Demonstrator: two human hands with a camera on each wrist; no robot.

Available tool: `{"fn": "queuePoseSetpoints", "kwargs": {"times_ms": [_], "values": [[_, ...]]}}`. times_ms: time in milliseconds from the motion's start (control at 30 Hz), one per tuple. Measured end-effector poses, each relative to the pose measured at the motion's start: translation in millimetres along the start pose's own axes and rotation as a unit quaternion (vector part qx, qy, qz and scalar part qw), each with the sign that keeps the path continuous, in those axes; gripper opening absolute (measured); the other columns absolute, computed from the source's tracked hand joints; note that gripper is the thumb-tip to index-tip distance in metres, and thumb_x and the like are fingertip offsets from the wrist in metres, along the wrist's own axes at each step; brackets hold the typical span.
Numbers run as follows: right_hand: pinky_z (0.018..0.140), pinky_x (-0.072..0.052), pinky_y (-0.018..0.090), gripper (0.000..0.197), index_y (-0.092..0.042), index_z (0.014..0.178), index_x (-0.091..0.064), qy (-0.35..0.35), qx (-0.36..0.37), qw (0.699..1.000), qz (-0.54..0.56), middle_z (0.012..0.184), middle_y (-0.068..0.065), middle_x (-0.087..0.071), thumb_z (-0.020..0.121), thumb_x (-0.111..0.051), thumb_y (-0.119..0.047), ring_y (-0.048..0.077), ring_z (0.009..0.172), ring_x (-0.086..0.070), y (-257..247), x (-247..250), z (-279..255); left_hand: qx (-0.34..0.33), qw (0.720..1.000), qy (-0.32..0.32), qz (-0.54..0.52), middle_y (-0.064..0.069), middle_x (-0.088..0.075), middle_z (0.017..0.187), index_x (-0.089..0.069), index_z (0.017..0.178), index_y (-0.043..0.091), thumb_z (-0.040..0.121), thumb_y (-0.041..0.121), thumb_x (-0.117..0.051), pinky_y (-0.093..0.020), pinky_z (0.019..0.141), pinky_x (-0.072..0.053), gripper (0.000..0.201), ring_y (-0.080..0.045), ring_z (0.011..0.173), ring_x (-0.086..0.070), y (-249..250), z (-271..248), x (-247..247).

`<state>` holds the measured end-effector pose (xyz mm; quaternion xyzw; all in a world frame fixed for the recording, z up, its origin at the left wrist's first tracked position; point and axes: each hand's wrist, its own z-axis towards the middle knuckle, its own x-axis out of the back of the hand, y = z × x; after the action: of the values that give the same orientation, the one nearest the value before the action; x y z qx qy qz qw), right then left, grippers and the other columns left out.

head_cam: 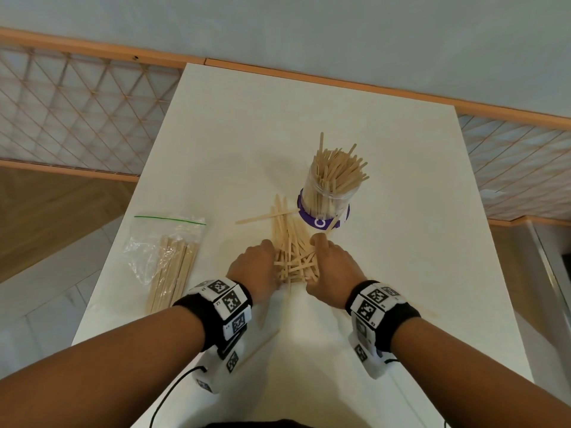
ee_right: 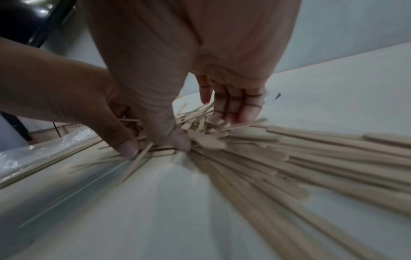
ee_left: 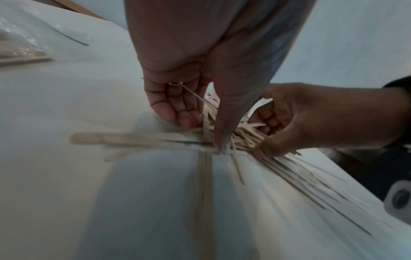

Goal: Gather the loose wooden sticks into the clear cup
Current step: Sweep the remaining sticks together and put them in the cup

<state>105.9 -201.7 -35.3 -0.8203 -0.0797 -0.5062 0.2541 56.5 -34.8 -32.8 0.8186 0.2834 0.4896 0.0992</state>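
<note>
No legible text — only a white ring mark on the cup's purple band (head_cam: 319, 222).

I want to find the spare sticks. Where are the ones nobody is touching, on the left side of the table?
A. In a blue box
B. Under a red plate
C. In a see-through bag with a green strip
C: at the table's left side, sticks lie inside a clear plastic bag with a green strip on top, apart from both hands and the cup.
</note>
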Motion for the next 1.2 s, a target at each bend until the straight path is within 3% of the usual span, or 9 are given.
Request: {"fn": "queuePoseSetpoints", "kwargs": {"times_ms": [133, 233, 467, 633, 700, 767, 900, 1067, 1200], "values": [[0.08, -0.052, 0.039, 0.08, -0.016, 0.117, -0.033, 0.022, -0.047, 0.998, 0.036, 0.1, -0.001, -0.057, 0.059, -0.082, -0.042, 0.022, 0.091, -0.057, 9, 4, 0, 0.027, 0.999, -0.011, -0.018, -0.008, -0.06, 0.118, -0.041, 0.123, 0.01, 0.064, 0.038, -0.087, -0.042, 0.085, -0.053, 0.08, -0.03, 0.104, -0.062, -2, 3, 12], [0.088, -0.049, 0.037, 0.097, -0.01, 0.122, -0.038, 0.018, -0.061, 0.998, 0.006, 0.111, 0.003, -0.05, 0.052, -0.086, -0.058, 0.022, 0.102, -0.048, 1, 5, 2, 0.005, 1.0, -0.029, -0.004, -0.006, -0.06, 0.119, -0.045, 0.12, 0.012, 0.065, 0.033, -0.086, -0.043, 0.087, -0.053, 0.072, -0.028, 0.104, -0.062, -2, 4, 10], [0.083, -0.047, 0.034, 0.065, -0.014, 0.121, -0.043, 0.011, 0.007, 1.0, -0.028, 0.11, 0.004, -0.053, 0.072, -0.074, -0.045, 0.025, 0.1, -0.054, -8, 0, 6, -0.047, 0.997, -0.027, 0.051, -0.005, -0.059, 0.109, -0.045, 0.109, 0.013, 0.076, 0.03, -0.076, -0.043, 0.08, -0.053, 0.049, -0.027, 0.093, -0.06, -2, 2, 5], [0.098, -0.039, 0.049, 0.11, -0.014, 0.141, -0.029, 0.043, 0.025, 0.98, -0.191, 0.141, 0.013, -0.041, 0.056, -0.074, -0.068, 0.033, 0.123, -0.044, -3, 11, 6, -0.038, 0.992, -0.033, 0.118, -0.01, -0.052, 0.118, -0.039, 0.12, 0.008, 0.069, 0.038, -0.082, -0.039, 0.084, -0.052, 0.072, -0.029, 0.103, -0.058, -4, 3, 15], [0.103, -0.033, 0.052, 0.1, -0.012, 0.135, -0.039, 0.013, 0.036, 0.974, -0.222, 0.138, 0.012, -0.046, 0.06, -0.069, -0.071, 0.031, 0.126, -0.043, -2, 14, 12, -0.038, 0.991, -0.022, 0.123, -0.011, -0.044, 0.122, -0.035, 0.125, 0.007, 0.063, 0.042, -0.086, -0.042, 0.089, -0.051, 0.088, -0.03, 0.11, -0.052, 0, 4, 16], [0.099, -0.034, 0.05, 0.075, -0.013, 0.115, -0.051, 0.003, 0.056, 0.971, -0.232, 0.116, 0.006, -0.059, 0.065, -0.065, -0.068, 0.027, 0.11, -0.051, -6, 17, 16, -0.039, 0.993, -0.012, 0.112, -0.012, -0.042, 0.124, -0.035, 0.128, 0.006, 0.061, 0.04, -0.087, -0.042, 0.09, -0.051, 0.092, -0.031, 0.112, -0.05, 6, 5, 16], [0.086, -0.037, 0.04, 0.043, -0.014, 0.092, -0.046, -0.019, 0.062, 0.971, -0.23, 0.093, 0.003, -0.061, 0.075, -0.063, -0.05, 0.025, 0.09, -0.056, -20, 17, 19, -0.017, 0.998, -0.001, 0.064, -0.016, -0.044, 0.127, -0.04, 0.126, 0.001, 0.073, 0.032, -0.078, -0.039, 0.089, -0.049, 0.073, -0.032, 0.112, -0.052, 17, 8, 11], [0.071, -0.041, 0.033, 0.042, -0.008, 0.106, -0.049, -0.053, 0.039, 0.986, -0.154, 0.104, 0.01, -0.058, 0.078, -0.071, -0.031, 0.029, 0.09, -0.059, -28, 11, 23, 0.007, 0.999, -0.002, 0.032, -0.013, -0.051, 0.123, -0.046, 0.122, 0.005, 0.073, 0.031, -0.08, -0.037, 0.088, -0.049, 0.065, -0.03, 0.111, -0.058, 23, 9, 9], [0.078, -0.045, 0.036, 0.04, -0.007, 0.111, -0.05, -0.078, 0.023, 0.989, -0.124, 0.11, 0.013, -0.058, 0.081, -0.069, -0.026, 0.032, 0.097, -0.059, -27, 10, 28, 0.006, 0.999, 0.03, 0.012, -0.009, -0.063, 0.111, -0.043, 0.118, 0.009, 0.076, 0.027, -0.077, -0.041, 0.079, -0.054, 0.057, -0.031, 0.097, -0.064, 15, 9, 13]]}}
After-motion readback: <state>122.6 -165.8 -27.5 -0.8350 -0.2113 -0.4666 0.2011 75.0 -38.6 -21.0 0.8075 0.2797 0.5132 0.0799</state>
